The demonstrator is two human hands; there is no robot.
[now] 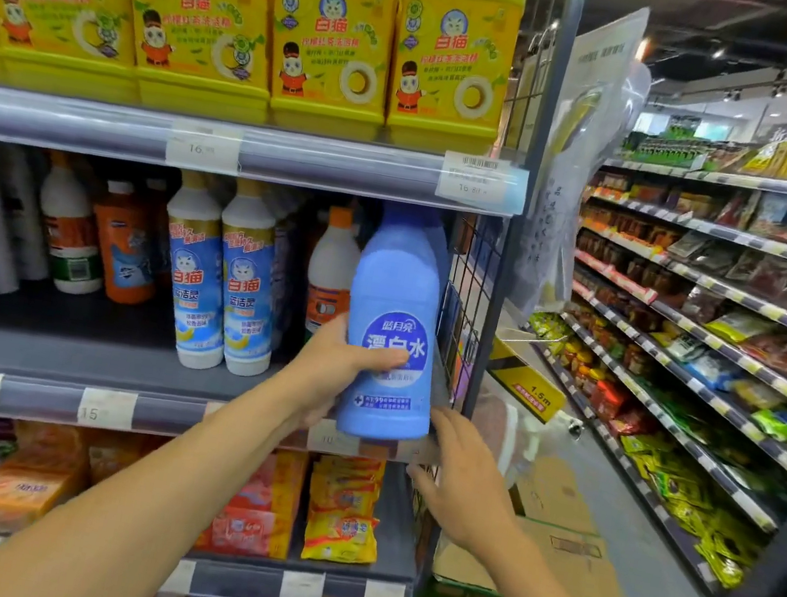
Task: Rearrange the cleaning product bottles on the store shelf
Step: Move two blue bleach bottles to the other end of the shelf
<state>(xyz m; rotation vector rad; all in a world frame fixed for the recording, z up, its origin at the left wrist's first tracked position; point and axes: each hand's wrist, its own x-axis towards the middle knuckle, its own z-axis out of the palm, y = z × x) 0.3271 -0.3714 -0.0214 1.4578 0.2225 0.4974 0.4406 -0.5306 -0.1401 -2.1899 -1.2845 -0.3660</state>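
Note:
My left hand [335,372] grips a tall blue bleach bottle [394,329] by its lower middle, thumb across the label. The bottle is upright at the right end of the middle shelf [51,402], its base at the shelf's front edge. My right hand [460,476] is just below and right of the bottle's base, fingers spread and relaxed, holding nothing. To the left on the same shelf stand two white bottles with blue labels [223,275], a white bottle with an orange cap [330,272], an orange bottle [127,243] and several white ones.
Large yellow detergent jugs [332,27] fill the shelf above. Packets of soap [340,508] lie on the shelf below. A wire grid panel [470,311] closes the shelf's right end. Cardboard boxes [563,545] sit on the aisle floor, with snack shelves [715,326] to the right.

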